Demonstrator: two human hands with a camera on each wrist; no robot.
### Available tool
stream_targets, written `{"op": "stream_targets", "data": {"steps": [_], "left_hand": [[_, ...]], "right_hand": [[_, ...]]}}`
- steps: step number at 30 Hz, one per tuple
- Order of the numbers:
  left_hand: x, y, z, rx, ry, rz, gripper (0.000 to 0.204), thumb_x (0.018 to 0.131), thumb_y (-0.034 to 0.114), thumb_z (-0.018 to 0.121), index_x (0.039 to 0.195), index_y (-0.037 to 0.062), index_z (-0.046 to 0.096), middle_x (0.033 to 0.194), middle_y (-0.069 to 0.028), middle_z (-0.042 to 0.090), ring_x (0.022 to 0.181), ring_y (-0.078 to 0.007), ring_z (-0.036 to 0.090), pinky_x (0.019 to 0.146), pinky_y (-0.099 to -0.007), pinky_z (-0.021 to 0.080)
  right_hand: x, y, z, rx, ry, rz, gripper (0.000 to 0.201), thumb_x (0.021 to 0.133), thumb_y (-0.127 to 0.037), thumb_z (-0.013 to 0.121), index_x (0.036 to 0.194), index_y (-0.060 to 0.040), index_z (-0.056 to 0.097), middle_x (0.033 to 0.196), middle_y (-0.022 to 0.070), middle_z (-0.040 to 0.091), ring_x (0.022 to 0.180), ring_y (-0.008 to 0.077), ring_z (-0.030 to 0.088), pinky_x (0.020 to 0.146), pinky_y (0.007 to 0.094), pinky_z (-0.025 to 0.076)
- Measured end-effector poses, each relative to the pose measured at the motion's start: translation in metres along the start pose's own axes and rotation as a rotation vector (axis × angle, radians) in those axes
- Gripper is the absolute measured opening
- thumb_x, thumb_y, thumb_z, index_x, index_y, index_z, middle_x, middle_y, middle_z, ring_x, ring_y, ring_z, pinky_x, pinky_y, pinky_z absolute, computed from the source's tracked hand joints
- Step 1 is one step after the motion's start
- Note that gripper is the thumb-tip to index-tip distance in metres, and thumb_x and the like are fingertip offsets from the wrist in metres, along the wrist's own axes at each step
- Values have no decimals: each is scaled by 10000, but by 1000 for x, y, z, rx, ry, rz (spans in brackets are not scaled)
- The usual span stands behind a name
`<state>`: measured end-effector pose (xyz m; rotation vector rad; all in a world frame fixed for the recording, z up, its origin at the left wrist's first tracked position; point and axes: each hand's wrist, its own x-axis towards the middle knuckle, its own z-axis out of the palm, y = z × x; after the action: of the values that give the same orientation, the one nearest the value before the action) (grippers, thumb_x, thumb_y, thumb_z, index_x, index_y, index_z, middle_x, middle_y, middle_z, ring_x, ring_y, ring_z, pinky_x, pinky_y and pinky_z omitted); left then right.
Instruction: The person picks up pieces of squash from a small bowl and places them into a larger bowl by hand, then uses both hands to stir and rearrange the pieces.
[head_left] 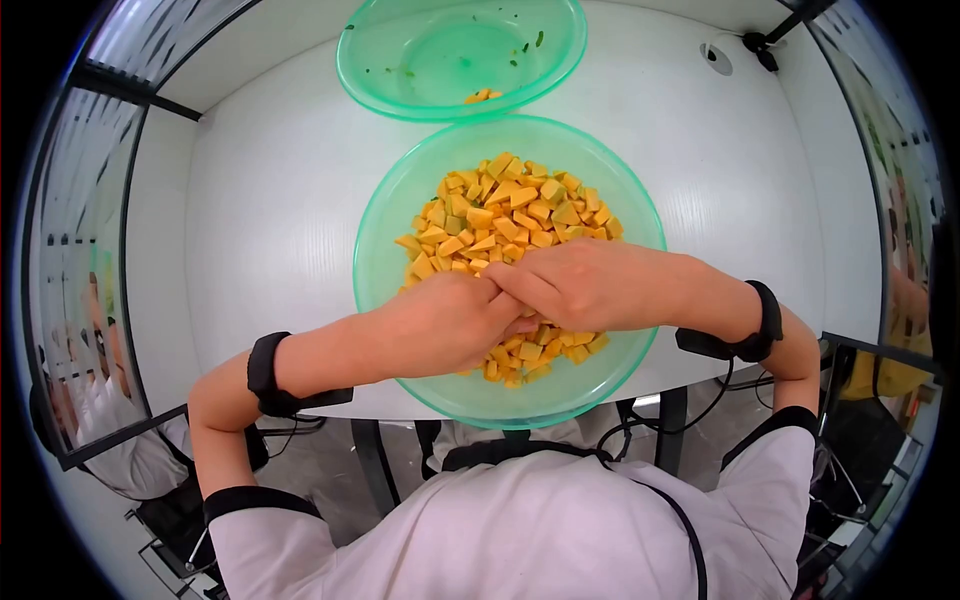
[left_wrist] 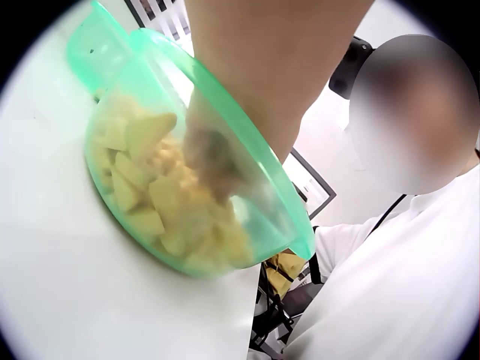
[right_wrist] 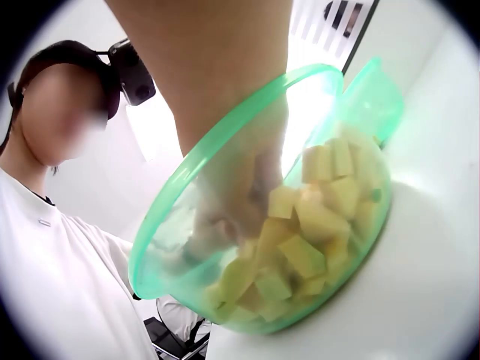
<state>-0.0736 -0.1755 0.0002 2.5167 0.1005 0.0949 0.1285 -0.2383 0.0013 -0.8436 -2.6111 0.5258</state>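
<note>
A translucent green bowl [head_left: 625, 355] holds many small orange chunks [head_left: 505, 205], which look like diced pumpkin, some with greenish skin. Over its near half, my left hand [head_left: 450, 318] and right hand [head_left: 580, 285] meet, fingers bent downward and overlapping among the chunks. The right fingers cross in front of the left fingertips in the head view. Through the bowl wall, both wrist views show chunks [left_wrist: 161, 199] piled close to blurred fingers [right_wrist: 217, 225]. I cannot tell whether either hand pinches a chunk.
Behind the main bowl stands a second green bowl [head_left: 385, 70] with a few orange pieces [head_left: 482, 96] and dark green scraps inside. The white table [head_left: 270, 220] has low panels at its back and sides. A cable hole [head_left: 716, 60] lies at the back right.
</note>
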Motion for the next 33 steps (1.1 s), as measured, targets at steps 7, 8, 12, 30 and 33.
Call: {"op": "stream_targets", "data": {"steps": [7,8,12,30,33], "left_hand": [[5,-6,-3,-35,-73,27,286,937,215,537,827,-49,527,595,-176,535,512,-341,550,478,-434,450],[6,-8,-4,-36,-80,30,282,935,212,539,828,-48,527,590,-175,533,509,-340,549,476,-433,450],[5,-3,-5,-18,-106,78,270,923,199,550,809,-46,537,572,-167,528,503,-330,552,470,-426,449],[10,-14,-11,74,-166,158,188,883,172,558,845,-12,572,600,-118,560,513,-279,578,487,-393,481],[8,-8,-18,89,-63,138,140,844,142,570,842,5,541,648,-97,562,554,-266,589,475,-379,480]], "right_hand": [[2,4,0,98,21,17,324,890,-244,580,938,52,458,812,177,600,768,327,624,635,394,517],[3,6,-1,109,20,22,314,889,-245,581,919,40,452,805,175,598,766,327,622,636,393,515],[1,-4,-3,101,-14,37,324,890,-244,581,930,53,456,787,177,596,748,329,620,628,395,515],[3,-3,-5,183,-165,229,444,830,-127,619,1199,74,476,904,174,608,809,333,622,681,381,522],[-1,-3,0,332,29,282,470,812,-276,676,1098,41,481,808,170,619,777,356,619,709,418,496]]}}
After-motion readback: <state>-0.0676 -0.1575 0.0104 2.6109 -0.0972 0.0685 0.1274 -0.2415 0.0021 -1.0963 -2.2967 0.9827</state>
